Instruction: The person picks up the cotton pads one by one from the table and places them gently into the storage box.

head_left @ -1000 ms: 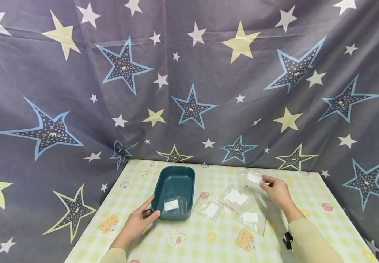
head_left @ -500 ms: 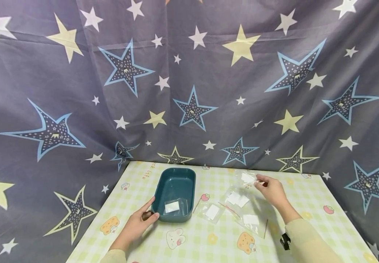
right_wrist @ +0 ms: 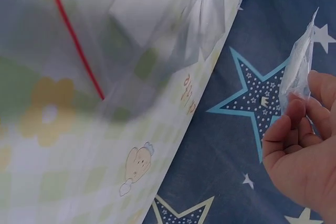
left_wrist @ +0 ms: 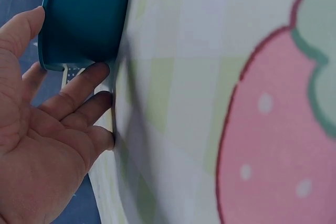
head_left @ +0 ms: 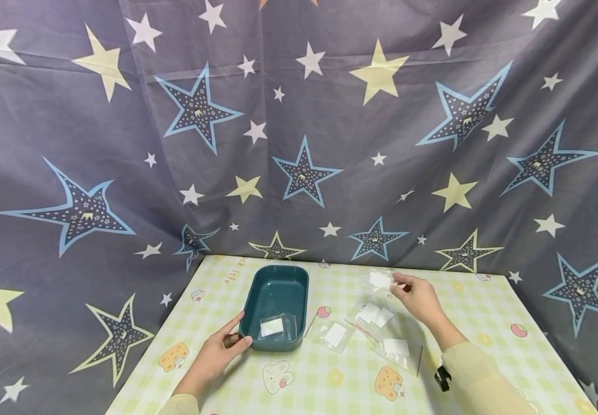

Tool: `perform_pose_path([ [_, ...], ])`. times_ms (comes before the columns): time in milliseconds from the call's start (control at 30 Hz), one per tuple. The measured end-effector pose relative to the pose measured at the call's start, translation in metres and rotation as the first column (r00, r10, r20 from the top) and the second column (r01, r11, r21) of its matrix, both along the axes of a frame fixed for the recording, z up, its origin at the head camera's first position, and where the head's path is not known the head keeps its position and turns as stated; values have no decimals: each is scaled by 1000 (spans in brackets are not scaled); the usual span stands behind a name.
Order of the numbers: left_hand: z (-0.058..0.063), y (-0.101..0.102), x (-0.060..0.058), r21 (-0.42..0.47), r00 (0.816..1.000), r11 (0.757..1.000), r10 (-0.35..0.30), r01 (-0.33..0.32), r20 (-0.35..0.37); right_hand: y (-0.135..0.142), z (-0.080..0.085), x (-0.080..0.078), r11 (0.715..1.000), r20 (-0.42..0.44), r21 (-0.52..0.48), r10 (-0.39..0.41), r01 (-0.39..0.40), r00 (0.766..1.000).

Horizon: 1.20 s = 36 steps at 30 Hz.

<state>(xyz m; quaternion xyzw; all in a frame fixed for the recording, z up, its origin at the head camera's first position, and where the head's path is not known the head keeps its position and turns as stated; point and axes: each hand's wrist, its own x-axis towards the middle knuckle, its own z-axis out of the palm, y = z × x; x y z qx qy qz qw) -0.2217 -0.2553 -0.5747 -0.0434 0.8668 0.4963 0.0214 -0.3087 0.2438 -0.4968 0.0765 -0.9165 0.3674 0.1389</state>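
My left hand rests against the near-left corner of a teal rectangular box. Thumb and forefinger lie along its outer walls, and the other fingers bend loosely beside it in the left wrist view. Inside the box's near end lies a clear plastic bag with a white label. Over the far right of the table, my right hand pinches another small clear zip bag by its edge. That bag hangs upright from thumb and fingertips in the right wrist view.
Several more clear bags with white inserts lie between the hands: one beside the box, one farther back, and one with a red seal line. A patterned cloth covers the table; a star curtain hangs behind.
My right hand has moved left with the pinched bag, above the loose bags. The left hand stays at the box corner. The view has shifted slightly.
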Motion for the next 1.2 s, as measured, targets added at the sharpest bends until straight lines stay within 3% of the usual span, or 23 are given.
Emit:
perform_pose_path([
  [500,0,-1,2,-11,1000,1000,-1,2,6,-27,-1,-3,998,-5,-12,63,-63,998],
  [733,1,-2,0,-12,1000,1000,-3,3,6,-39,0,-4,997,-46,-8,72,-72,996],
  [1200,1,-2,1,11,1000,1000,-11,10,17,-50,1,-7,995,-24,-34,97,-97,995],
])
